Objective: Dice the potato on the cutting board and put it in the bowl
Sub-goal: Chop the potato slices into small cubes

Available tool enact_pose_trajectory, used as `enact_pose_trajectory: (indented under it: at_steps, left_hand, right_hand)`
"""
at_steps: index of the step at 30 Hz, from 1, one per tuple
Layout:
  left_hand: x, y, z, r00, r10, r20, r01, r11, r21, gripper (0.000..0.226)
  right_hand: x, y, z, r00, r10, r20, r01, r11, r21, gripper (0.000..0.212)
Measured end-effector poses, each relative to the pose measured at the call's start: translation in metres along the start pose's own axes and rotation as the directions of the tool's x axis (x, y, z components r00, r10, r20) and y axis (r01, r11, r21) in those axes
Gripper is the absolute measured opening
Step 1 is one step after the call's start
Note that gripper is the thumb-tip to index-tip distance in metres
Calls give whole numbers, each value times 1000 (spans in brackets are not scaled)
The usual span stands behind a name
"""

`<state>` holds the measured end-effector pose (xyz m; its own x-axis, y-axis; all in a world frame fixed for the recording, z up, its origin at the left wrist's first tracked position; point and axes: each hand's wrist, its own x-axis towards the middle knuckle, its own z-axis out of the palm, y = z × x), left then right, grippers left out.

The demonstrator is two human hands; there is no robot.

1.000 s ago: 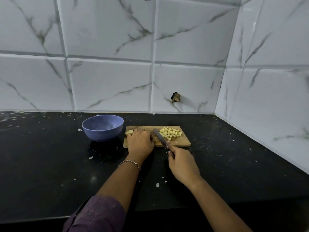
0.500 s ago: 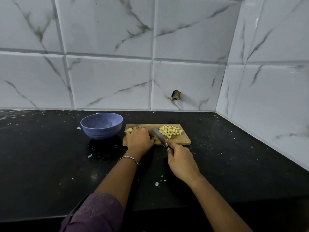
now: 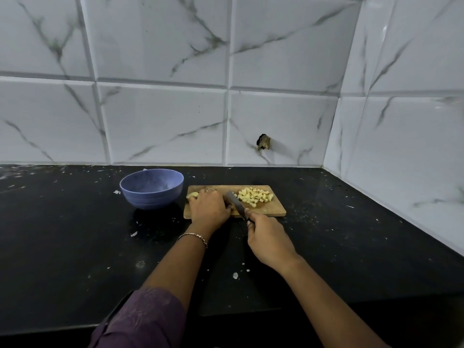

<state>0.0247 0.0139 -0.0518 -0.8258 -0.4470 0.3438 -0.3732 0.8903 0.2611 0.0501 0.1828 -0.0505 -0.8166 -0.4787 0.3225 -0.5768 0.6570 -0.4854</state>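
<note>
A small wooden cutting board [image 3: 276,209] lies on the black counter. A pile of diced potato [image 3: 254,197] sits on its right half. My left hand [image 3: 208,209] presses down on the uncut potato piece [image 3: 192,195] at the board's left end; most of that piece is hidden under my fingers. My right hand [image 3: 268,241] grips the handle of a knife [image 3: 234,204], whose blade angles down onto the board right beside my left fingers. The blue bowl [image 3: 152,188] stands just left of the board; no potato shows inside it.
The black counter [image 3: 75,247] is speckled with small white scraps. White marble tiles rise behind and on the right, forming a corner. A dark broken fitting [image 3: 263,141] sticks out of the back wall above the board.
Both hands stay at the board; the knife blade shifts only slightly beside my left fingers. The view has drifted a little.
</note>
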Motion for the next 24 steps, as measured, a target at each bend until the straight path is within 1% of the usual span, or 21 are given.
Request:
enact_pose_trajectory:
  at_steps: [3,7,9,12,14,19,24]
  left_hand:
    - [-2,1,-2,1000,-1,-20,1,1000,-3,30]
    - [-7,1,-3,999,-18,-50,18,1000,-14,32]
    - [-9,1,-4,998,-19,-60,19,1000,1,33]
    - [-9,1,-5,999,-14,-48,15,1000,2,32]
    - [-8,0,-5,999,-9,-42,9,1000,0,32]
    - [-10,2,-6,999,-13,-33,13,1000,20,35]
    - [-12,3,-10,1000,-14,-17,15,1000,11,29]
  right_hand:
    - [1,-4,1,1000,-17,27,19,996,-86,50]
    - [-2,-10,6,995,-80,64,95,954,-283,62]
    - [-6,-11,10,996,-76,53,90,941,-326,64]
    - [-13,-8,12,1000,-31,-5,28,956,-293,66]
    - [-15,-6,12,999,-25,-31,16,965,-262,67]
    - [-17,-8,9,999,-48,-16,43,971,-235,63]
    - [-17,-10,7,998,-53,-15,48,971,-235,59]
